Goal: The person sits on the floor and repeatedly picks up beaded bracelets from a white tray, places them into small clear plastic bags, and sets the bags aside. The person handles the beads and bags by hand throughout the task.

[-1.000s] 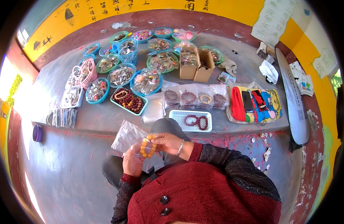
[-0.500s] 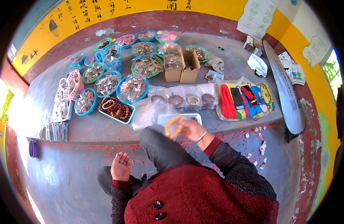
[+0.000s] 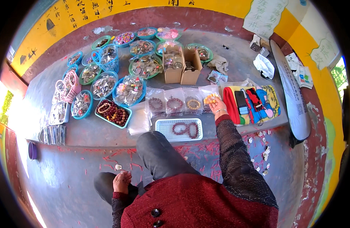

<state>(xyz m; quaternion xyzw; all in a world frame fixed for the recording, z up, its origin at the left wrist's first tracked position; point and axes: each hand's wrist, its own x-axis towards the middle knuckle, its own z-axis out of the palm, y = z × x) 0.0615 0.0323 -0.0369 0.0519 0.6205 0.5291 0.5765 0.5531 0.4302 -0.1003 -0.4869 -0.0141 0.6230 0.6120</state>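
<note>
A wide grey platform [image 3: 245, 57] carries most of the things, and its surface is smooth and dull. On its left and far-middle part stand many blue and green bowls [image 3: 115, 97], a pink basket [image 3: 73, 93] and a blue basket [image 3: 110, 65]. At the near left lie flat packets [image 3: 55, 135]; to their right there is a tray [image 3: 127, 121] with a pale rim. Near the middle are clear bags [image 3: 139, 122], a row of bagged bracelets [image 3: 174, 104] and, nearest the edge, a white basket [image 3: 163, 131]. Two cardboard boxes [image 3: 191, 76] stand farther behind. On the right lies a colourful cloth [image 3: 230, 106], and beyond it a white bag [image 3: 264, 66].
</note>
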